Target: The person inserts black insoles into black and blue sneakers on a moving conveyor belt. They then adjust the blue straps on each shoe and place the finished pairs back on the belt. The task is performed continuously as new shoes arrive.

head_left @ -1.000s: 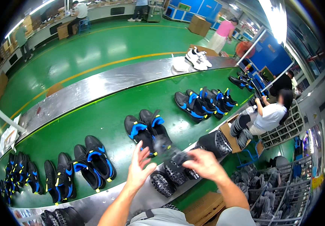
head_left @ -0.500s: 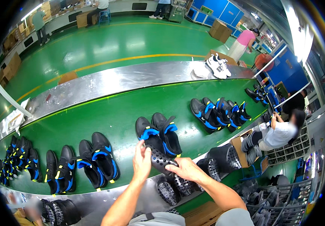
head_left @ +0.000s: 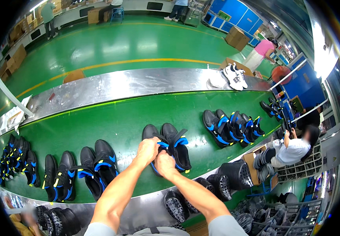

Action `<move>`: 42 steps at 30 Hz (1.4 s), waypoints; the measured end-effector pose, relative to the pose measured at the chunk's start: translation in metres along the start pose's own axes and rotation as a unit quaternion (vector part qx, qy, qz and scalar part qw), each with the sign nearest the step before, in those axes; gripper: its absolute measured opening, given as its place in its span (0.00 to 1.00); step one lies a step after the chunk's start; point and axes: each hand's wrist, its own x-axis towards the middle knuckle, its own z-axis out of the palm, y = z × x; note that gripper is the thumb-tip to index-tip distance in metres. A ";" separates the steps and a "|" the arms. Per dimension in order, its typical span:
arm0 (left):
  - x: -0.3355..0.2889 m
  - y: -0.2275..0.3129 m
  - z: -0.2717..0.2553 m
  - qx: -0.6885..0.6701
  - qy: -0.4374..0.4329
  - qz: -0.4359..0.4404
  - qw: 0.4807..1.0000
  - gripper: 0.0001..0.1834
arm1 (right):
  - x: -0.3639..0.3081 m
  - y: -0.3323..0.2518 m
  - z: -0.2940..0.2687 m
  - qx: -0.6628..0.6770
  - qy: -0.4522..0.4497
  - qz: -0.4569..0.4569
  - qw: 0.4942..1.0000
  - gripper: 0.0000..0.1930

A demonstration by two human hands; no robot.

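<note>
A pair of black shoes with blue linings stands before me on the green belt (head_left: pixel 130 114). My left hand (head_left: pixel 148 150) is closed on the tongue and strap at the mouth of the left shoe (head_left: pixel 150 131). Just beside it, my right hand (head_left: pixel 164 163) reaches into that shoe's opening, its fingers curled and mostly hidden, so what they hold does not show. The right shoe (head_left: pixel 182 155) touches it, its strap lifted and its opening free. On the metal ledge nearest me lie black dotted insole-like pieces (head_left: pixel 176 206), below my right forearm.
More black and blue shoes stand in groups left (head_left: pixel 65 177) and right (head_left: pixel 233 128) along the belt. White sneakers (head_left: pixel 235 77) rest on the far metal ledge (head_left: pixel 138 82). A stack of black pieces (head_left: pixel 236 175) and a seated co-worker (head_left: pixel 294 143) are at the right.
Both hands have moved forward from the near edge to the left shoe. The black perforated insole-like piece they held is now out of sight. The view has shifted slightly.
</note>
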 end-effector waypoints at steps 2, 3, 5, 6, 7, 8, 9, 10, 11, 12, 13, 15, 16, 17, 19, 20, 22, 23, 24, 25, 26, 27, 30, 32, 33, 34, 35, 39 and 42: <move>-0.004 -0.013 -0.013 -0.014 0.019 -0.014 1.000 0.08 | 0.004 -0.012 0.021 0.055 0.015 -0.013 0.998 0.18; -0.003 -0.015 -0.018 -0.019 0.000 -0.026 0.999 0.08 | 0.012 -0.016 0.024 0.083 -0.006 0.011 0.996 0.17; -0.008 -0.016 -0.016 -0.004 -0.025 -0.018 1.000 0.08 | 0.023 -0.016 0.026 0.112 -0.055 -0.018 0.992 0.17; -0.009 -0.016 -0.013 0.006 -0.037 -0.013 0.999 0.09 | 0.027 -0.018 0.020 0.128 -0.078 -0.032 0.988 0.17; -0.009 -0.020 -0.015 -0.013 -0.040 -0.038 0.998 0.10 | 0.033 -0.025 0.017 0.048 -0.117 -0.021 0.992 0.15; -0.010 -0.021 -0.014 -0.013 -0.023 -0.035 0.999 0.10 | 0.030 -0.025 0.013 0.101 -0.106 0.000 0.989 0.17; -0.006 -0.009 -0.007 -0.018 -0.013 -0.019 1.000 0.10 | 0.030 -0.011 0.021 0.149 -0.077 0.020 0.986 0.16; -0.007 -0.010 -0.005 -0.019 0.000 -0.012 1.000 0.10 | 0.027 -0.014 0.013 0.199 -0.052 0.029 0.978 0.16; -0.006 -0.015 -0.004 -0.028 0.005 -0.012 1.000 0.11 | 0.012 -0.009 0.004 0.175 -0.070 0.015 0.982 0.15; -0.012 -0.029 -0.008 -0.033 0.026 -0.015 0.999 0.11 | -0.007 -0.019 -0.035 0.177 -0.121 -0.039 0.976 0.15; -0.013 -0.025 -0.009 -0.056 0.016 -0.001 0.998 0.12 | -0.030 -0.003 -0.061 0.225 -0.055 -0.074 0.970 0.15; -0.020 -0.012 -0.020 -0.085 0.009 -0.011 0.996 0.19 | -0.065 0.043 -0.116 0.294 0.091 -0.116 0.944 0.15; -0.025 -0.016 -0.024 -0.099 0.013 -0.034 0.994 0.26 | -0.078 0.068 -0.155 0.321 0.166 -0.129 0.923 0.14; -0.034 -0.026 -0.030 -0.046 0.035 -0.062 0.996 0.31 | -0.092 0.085 -0.199 0.338 0.190 -0.033 0.921 0.13; -0.043 -0.006 -0.033 -0.045 0.031 -0.117 0.992 0.32 | -0.117 0.196 -0.230 0.278 0.365 0.077 0.885 0.10; -0.048 0.001 -0.034 -0.052 0.026 -0.143 0.988 0.31 | -0.133 0.253 -0.249 0.266 0.395 0.141 0.868 0.12; -0.059 -0.011 -0.031 -0.042 0.029 -0.092 0.994 0.29 | -0.166 0.336 -0.270 0.064 0.439 0.160 0.882 0.11; -0.063 -0.006 -0.031 -0.036 0.036 -0.069 0.996 0.25 | -0.180 0.368 -0.269 0.065 0.393 0.200 0.895 0.13; -0.062 -0.003 -0.027 -0.044 0.029 -0.053 0.997 0.24 | -0.194 0.403 -0.261 0.050 0.317 0.238 0.917 0.17; -0.062 -0.001 -0.026 -0.048 0.025 -0.041 0.998 0.23 | -0.198 0.425 -0.251 0.083 0.251 0.274 0.925 0.21; -0.061 0.002 -0.026 -0.050 0.022 -0.031 0.998 0.22 | -0.199 0.440 -0.241 0.117 0.181 0.306 0.927 0.25; -0.059 0.020 -0.029 -0.051 0.026 -0.021 0.998 0.19 | -0.200 0.448 -0.232 0.118 0.135 0.319 0.931 0.30; -0.054 0.037 -0.035 -0.021 0.024 0.020 0.999 0.17 | -0.179 0.442 -0.217 0.096 -0.026 0.356 0.929 0.41; -0.051 0.054 -0.035 -0.038 0.019 0.018 0.999 0.15 | -0.173 0.440 -0.210 0.099 -0.061 0.367 0.923 0.38; -0.048 0.061 -0.030 -0.049 0.011 0.029 0.998 0.15 | -0.179 0.458 -0.199 0.061 -0.049 0.327 0.942 0.35; -0.044 0.069 -0.021 -0.062 0.001 0.039 0.997 0.15 | -0.190 0.480 -0.186 0.020 -0.039 0.288 0.957 0.31; -0.044 0.076 -0.021 -0.063 -0.002 0.039 0.997 0.15 | -0.188 0.478 -0.181 0.011 -0.025 0.280 0.959 0.25; -0.048 0.086 -0.017 -0.051 -0.014 0.051 0.997 0.12 | -0.191 0.466 -0.208 -0.022 0.030 0.293 0.955 0.19; -0.053 0.090 -0.012 -0.059 -0.011 0.066 0.996 0.11 | -0.194 0.438 -0.259 -0.132 0.099 0.262 0.951 0.17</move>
